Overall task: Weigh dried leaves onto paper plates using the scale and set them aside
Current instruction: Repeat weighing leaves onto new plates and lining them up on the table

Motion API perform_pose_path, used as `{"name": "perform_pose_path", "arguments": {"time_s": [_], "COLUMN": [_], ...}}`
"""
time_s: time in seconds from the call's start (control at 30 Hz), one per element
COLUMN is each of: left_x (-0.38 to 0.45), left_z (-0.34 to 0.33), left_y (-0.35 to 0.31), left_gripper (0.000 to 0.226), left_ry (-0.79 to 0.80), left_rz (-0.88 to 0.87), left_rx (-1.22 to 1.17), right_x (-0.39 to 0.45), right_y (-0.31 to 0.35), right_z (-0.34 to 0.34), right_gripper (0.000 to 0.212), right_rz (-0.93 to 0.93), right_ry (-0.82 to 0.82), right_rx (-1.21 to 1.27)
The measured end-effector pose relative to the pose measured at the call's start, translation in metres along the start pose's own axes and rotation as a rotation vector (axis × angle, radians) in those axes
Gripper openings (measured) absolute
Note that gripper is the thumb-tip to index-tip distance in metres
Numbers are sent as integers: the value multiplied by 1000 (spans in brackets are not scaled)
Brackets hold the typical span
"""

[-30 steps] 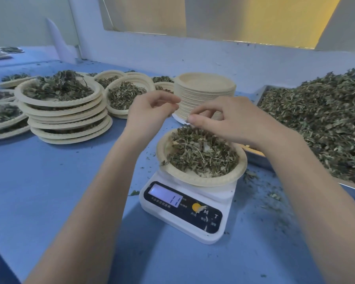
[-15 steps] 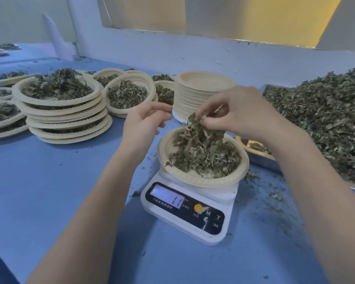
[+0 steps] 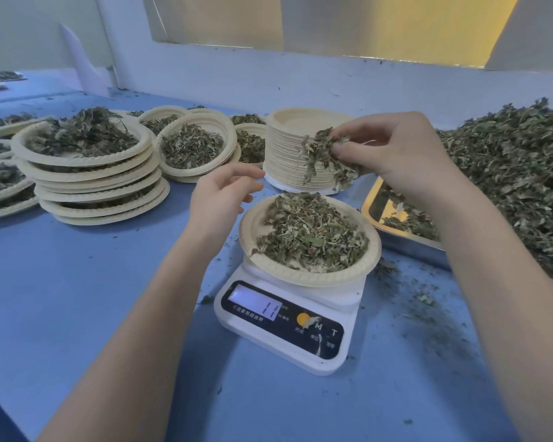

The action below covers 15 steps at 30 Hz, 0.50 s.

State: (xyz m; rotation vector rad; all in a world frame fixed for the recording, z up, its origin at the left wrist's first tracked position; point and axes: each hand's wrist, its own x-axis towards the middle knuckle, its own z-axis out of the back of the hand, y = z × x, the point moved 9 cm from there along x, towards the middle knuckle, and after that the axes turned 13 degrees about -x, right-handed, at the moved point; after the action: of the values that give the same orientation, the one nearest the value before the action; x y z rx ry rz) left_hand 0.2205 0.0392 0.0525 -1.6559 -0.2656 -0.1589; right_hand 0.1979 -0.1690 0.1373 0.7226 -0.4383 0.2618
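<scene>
Right now your right hand (image 3: 396, 154) pinches a clump of dried leaves (image 3: 326, 161) above the paper plate (image 3: 310, 275) of leaves sitting on the scale (image 3: 288, 320). Your left hand (image 3: 221, 199) hovers just beside the plate's left rim, fingers loosely curled, holding nothing. Filled plates (image 3: 87, 173) stand stacked well to the left.

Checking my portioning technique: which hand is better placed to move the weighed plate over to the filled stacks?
Left, probably. The left hand holds nothing and hovers beside the plate on the stacks' side; the right hand pinches a clump of leaves.
</scene>
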Motion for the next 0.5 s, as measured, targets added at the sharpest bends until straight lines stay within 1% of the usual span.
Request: {"name": "perform_pose_path", "arguments": {"time_s": [0.07, 0.13, 0.17, 0.23, 0.27, 0.3, 0.37, 0.4, 0.43, 0.5], "left_x": [0, -1, -1, -1, -1, -1, -1, -1, -1, -1], "left_z": [-1, -3, -3, -3, -2, -2, -3, -3, -4, -4], "left_y": [0, 0, 0, 0, 1, 1, 2, 2, 2, 3], "left_gripper": [17, 17, 17, 17, 17, 17, 18, 18, 18, 19], "left_ry": [3, 8, 7, -1, -5, -6, -8, -7, -6, -7], "left_rz": [-2, -9, -12, -16, -15, -15, -16, -18, -19, -19], "left_rx": [5, 19, 26, 33, 33, 33, 38, 45, 49, 48], "right_x": [1, 2, 2, 3, 4, 3, -6, -10, -10, -6], "right_y": [-3, -6, -8, -18, -28, -41, -62, -63, -57, -35], "right_z": [6, 17, 24, 35, 36, 32, 19, 12, 6, -5], "right_gripper": [15, 15, 14, 13, 15, 20, 38, 41, 40, 30], "right_rz": [-10, -9, -16, -66, -114, -179, -305, -310, -270, -139], "right_ry": [-17, -71, -103, -129, -85, 10, 253, 320, 343, 323], "right_rx": [-27, -119, -205, -472, -623, -761, -933, -930, -881, -675]}}
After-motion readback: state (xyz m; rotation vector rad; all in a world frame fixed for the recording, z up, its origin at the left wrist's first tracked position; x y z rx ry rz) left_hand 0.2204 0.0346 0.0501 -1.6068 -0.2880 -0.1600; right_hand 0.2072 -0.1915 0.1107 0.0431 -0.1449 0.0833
